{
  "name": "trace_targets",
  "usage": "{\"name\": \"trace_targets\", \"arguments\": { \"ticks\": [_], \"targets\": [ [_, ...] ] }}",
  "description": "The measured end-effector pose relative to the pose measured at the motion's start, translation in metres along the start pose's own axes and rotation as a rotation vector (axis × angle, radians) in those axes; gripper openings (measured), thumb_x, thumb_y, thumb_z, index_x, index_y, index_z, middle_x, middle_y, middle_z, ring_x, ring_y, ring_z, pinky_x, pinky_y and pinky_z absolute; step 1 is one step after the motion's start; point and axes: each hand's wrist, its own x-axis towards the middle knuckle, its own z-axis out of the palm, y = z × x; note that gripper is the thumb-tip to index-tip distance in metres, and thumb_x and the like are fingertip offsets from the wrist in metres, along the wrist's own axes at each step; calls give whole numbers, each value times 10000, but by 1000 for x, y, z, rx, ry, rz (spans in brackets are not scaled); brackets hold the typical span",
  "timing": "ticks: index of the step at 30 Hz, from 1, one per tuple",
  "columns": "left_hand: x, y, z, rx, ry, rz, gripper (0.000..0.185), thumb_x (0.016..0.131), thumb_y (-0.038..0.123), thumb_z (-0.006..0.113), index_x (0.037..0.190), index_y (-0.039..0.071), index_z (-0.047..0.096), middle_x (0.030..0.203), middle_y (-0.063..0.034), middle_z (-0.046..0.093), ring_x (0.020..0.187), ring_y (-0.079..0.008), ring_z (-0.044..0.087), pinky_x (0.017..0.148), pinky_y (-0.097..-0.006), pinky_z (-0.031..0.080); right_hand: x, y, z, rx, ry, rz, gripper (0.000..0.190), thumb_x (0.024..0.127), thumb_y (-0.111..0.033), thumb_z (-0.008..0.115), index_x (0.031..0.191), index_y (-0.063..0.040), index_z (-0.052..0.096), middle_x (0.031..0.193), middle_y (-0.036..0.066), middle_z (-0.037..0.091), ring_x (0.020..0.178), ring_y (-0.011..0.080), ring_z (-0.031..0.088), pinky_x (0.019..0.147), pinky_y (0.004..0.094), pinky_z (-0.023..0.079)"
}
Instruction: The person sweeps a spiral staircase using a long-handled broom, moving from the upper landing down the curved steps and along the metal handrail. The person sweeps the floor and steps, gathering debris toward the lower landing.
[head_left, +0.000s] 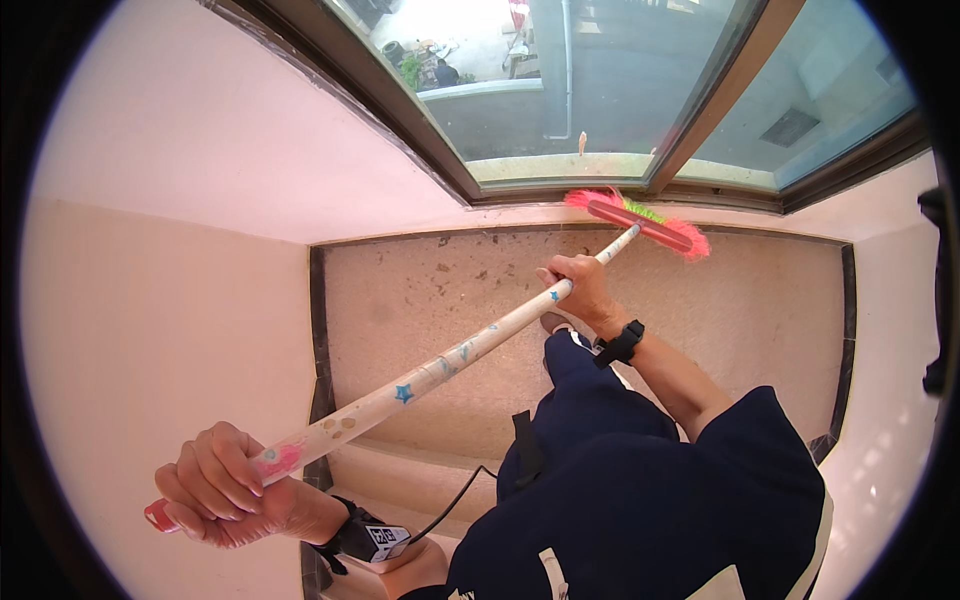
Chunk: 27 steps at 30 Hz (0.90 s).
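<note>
A broom handle (450, 361), pale with blue stars and a pink patch, runs slantwise across the view. Near its red-capped end, my left hand (225, 487) is wrapped around it at the lower left. Closer to the head, my right hand (581, 289) grips the same handle. The broom head (641, 225) has a red plastic block with pink and green bristles; it is raised by the wall and the window's lower frame, bristles towards the window. Whether the bristles touch the wall or frame I cannot tell.
Dark specks of dirt (442, 267) lie on the landing floor (735, 315), which a dark skirting (319, 337) borders. Steps (405, 480) lie at the lower left. Ahead is a window with a brown frame (712, 105); pink walls (165, 300) stand on both sides. A person is outside, far below.
</note>
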Motion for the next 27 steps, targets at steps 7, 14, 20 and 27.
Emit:
{"name": "trace_targets", "arguments": {
  "ticks": [7, 14, 20, 27],
  "targets": [
    [-26, 45, 44, 21, 57, -8, 395, 844, 73, 548, 519, 148, 337, 350, 34, 343, 241, -40, 245, 283, -201, 255, -25, -36, -17, -22, -35, -84, 276, 716, -154, 663, 531, -115, 461, 471, 86, 490, 444, 306, 516, 440, 374, 396],
    [-37, 33, 89, 214, -31, -1, 398, 840, 110, 551, 501, 158, 348, 355, 50, 305, 277, -51, 247, 358, -219, 241, -4, -22, -3, 205, -125, -180, 219, 711, -151, 667, 563, -108, 511, 499, 95, 527, 466, 295, 555, 451, 377, 432],
    [-33, -77, 103, 56, 47, -164, 387, 858, 93, 542, 510, 147, 384, 360, 41, 324, 262, -52, 248, 342, -205, 226, -7, 65, -116, -4, -30, -5, 262, 718, -144, 663, 530, -94, 487, 498, 105, 517, 461, 297, 520, 462, 368, 409],
    [-4, -77, 210, 27, -57, -179, 370, 818, 113, 545, 492, 137, 371, 395, 49, 328, 310, -66, 284, 385, -229, 265, -15, 36, -177, 236, -306, -40, 202, 679, -140, 680, 562, -100, 521, 511, 99, 527, 478, 283, 547, 465, 378, 422]
  ]
}}
